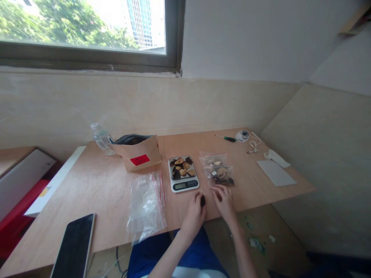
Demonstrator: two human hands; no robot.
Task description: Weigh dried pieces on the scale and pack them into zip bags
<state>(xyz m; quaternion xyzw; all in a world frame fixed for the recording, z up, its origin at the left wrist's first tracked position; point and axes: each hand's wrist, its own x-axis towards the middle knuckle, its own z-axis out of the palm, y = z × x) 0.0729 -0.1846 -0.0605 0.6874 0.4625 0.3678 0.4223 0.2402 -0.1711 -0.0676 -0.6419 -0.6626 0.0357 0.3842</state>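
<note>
My left hand, closed at the table's front edge, pinches a small dark dried piece. Beside it, my right hand has its fingers bent but apart, the tips by the lower left corner of a clear zip bag; whether they touch it I cannot tell. Dark and pale dried pieces fill that bag, which overlaps a second zip bag behind. Just beyond my left hand is a white kitchen scale with brown and black dried slices on its plate. Its display is too blurred to read.
Clear zip bags lie left of the scale. Behind them stand a brown paper pouch and a plastic bottle. A tablet lies front left. Rightward are a screwdriver, a white camera and a white sheet.
</note>
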